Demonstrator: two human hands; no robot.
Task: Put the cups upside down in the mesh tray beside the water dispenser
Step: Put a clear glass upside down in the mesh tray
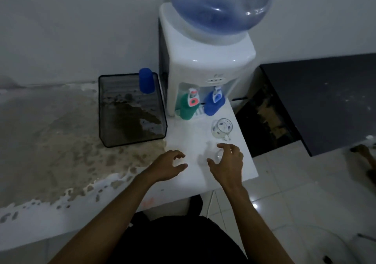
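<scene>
Standing upside down in the far right corner of the mesh tray (130,109), the corner nearest the water dispenser (205,60), is a blue cup (146,81); the rest of the tray's floor is bare mesh, through which the stained counter shows. The tray sits just beside the dispenser, on its left. Under the dispenser's two taps stand a green cup (186,107) at the left tap and a second blue cup (212,105) at the right tap, both close against the machine's front. In front of the dispenser, on the white counter (193,133), a clear glass mug (221,128) with a printed pattern lies tipped so that its mouth faces the camera, its handle toward the near side. Nearer still from the dispenser, the right hand (227,162) hovers with fingers spread and curled over something clear and faint on the counter, perhaps another glass; whether the fingers touch it cannot be told. The left hand (168,165) is beside it, to the left, fingers loosely bent and apart, holding nothing. A large blue water bottle (223,5) stands inverted on top of the dispenser. To the right of the dispenser a dark tabletop (325,92) juts out over a pale tiled floor (284,192).
</scene>
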